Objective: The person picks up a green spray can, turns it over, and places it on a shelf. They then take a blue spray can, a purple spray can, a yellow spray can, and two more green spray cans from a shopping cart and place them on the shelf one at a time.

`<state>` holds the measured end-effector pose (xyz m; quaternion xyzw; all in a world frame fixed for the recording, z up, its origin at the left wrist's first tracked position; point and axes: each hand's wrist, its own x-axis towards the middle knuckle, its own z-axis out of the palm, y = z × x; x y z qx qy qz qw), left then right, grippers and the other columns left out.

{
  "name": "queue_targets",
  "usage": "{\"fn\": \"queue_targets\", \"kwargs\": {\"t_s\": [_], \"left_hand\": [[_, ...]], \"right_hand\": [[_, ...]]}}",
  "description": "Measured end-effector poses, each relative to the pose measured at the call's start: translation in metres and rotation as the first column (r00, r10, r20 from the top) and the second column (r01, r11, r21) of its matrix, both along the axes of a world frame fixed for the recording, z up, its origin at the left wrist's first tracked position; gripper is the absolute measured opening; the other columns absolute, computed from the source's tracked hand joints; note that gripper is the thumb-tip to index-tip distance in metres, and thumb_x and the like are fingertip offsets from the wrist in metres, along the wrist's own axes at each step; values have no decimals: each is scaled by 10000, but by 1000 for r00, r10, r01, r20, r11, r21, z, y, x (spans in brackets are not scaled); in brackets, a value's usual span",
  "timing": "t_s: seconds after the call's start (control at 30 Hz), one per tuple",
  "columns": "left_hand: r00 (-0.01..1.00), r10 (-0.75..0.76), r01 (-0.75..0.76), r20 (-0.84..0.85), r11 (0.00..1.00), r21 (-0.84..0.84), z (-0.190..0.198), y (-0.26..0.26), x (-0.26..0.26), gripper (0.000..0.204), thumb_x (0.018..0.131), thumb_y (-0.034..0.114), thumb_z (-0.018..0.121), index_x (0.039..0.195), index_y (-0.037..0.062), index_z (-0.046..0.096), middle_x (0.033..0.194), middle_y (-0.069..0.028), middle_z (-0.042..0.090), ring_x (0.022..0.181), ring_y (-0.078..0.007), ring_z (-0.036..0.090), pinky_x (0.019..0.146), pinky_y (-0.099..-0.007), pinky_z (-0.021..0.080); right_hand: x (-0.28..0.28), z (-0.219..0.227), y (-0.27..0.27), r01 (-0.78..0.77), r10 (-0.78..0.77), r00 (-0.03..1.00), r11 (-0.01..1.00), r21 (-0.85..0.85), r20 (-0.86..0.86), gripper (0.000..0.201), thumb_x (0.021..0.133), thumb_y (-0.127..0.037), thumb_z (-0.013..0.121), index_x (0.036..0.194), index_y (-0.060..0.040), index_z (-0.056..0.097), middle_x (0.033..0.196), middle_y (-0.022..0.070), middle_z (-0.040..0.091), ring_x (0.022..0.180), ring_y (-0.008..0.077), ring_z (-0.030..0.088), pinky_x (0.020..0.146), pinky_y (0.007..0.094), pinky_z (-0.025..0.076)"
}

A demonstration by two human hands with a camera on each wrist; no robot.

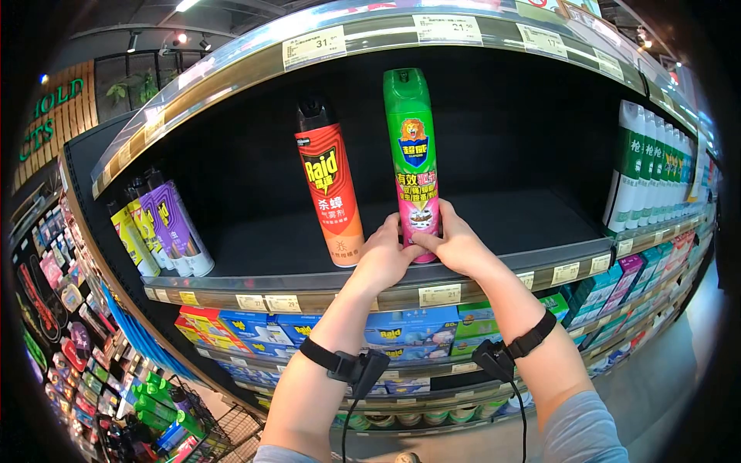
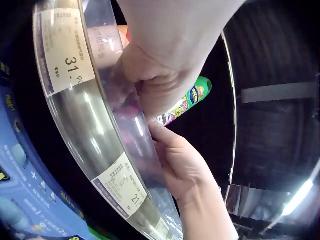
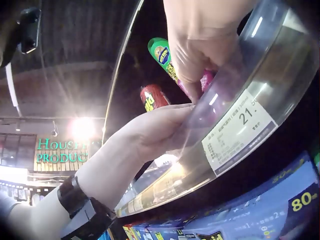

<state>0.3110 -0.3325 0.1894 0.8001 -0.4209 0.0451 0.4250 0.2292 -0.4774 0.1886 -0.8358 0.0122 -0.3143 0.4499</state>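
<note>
A green and pink insect spray can (image 1: 413,154) with a lion emblem stands upright near the front of a black shelf (image 1: 255,239). Low on its left side, my left hand (image 1: 386,253) grips it, thumb across the front. My right hand (image 1: 461,241) holds the same base from the right, and the two thumbs meet before the label. Close on the left stands a red and orange Raid can (image 1: 330,193) with a black cap, the left hand overlapping its lower edge. In the right wrist view, the clear shelf lip partly covers the fingers and the can's base.
Purple and yellow Raid cans (image 1: 176,224) stand at the shelf's left end. A row of white and green cans (image 1: 629,166) fills the right end. A clear front lip with price tags (image 1: 440,295) edges the shelf. Boxed goods (image 1: 409,332) sit below, and a wire basket (image 1: 220,424) holds bottles.
</note>
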Motion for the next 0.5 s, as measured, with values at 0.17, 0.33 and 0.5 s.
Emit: {"fn": "queue_targets", "kwargs": {"t_s": [0.17,0.33,0.5], "left_hand": [[999,49,-49,20,998,33,4,-3,-2,635,848,162,734,1394,41,434,1005,-136,678,832,-209,665,788,-354,531],[990,52,-55,133,998,23,-5,-6,7,691,815,170,756,1403,27,423,1074,-152,662,873,-229,661,799,-357,527],[954,101,-18,283,959,-284,-13,-4,3,831,730,139,818,1418,-36,386,1212,-191,601,1070,-256,608,897,-355,505]], "right_hand": [[-2,6,6,50,-50,999,998,-43,-1,621,830,-158,734,1339,19,425,1238,236,596,1188,355,583,997,399,452],[-10,13,12,20,-19,1000,999,32,-14,718,798,-174,765,1372,43,393,1288,263,545,1235,383,532,1034,394,425],[-9,-7,15,282,-218,837,958,-55,502,796,834,-221,727,1430,88,298,1400,298,417,1317,421,425,1091,444,362]]}}
